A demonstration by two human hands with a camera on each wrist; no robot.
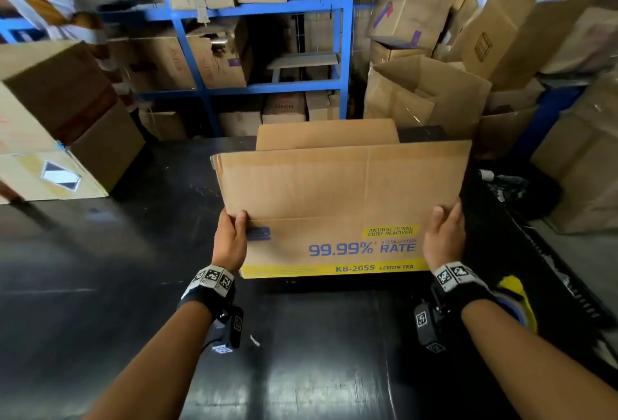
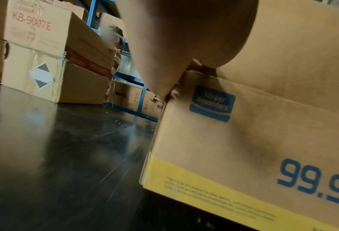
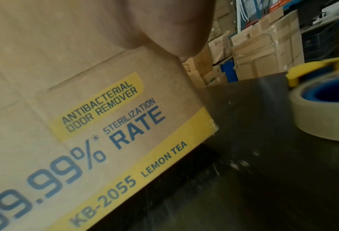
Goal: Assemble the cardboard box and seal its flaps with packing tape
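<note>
A brown cardboard box point(image 1: 334, 192) with a yellow bottom band and blue "99.99% RATE" print stands on the black table point(image 1: 117, 285), its near top flap raised. My left hand point(image 1: 230, 239) grips the box's left edge, thumb on the front face. My right hand point(image 1: 443, 239) grips the right edge in the same way. The left wrist view shows the left hand point(image 2: 174, 39) on the box point(image 2: 244, 140) corner near a blue logo. In the right wrist view the right hand point(image 3: 164, 23) is on the box point(image 3: 85, 78). A tape dispenser point(image 1: 515, 299) with its clear tape roll point(image 3: 323, 112) lies right of my right wrist.
Stacked sealed boxes point(image 1: 50, 118) sit on the table's left side. Blue shelving point(image 1: 346, 51) full of cartons stands behind the table. Open and piled cartons point(image 1: 424, 91) crowd the right. Another person point(image 1: 43, 1) is at the far left.
</note>
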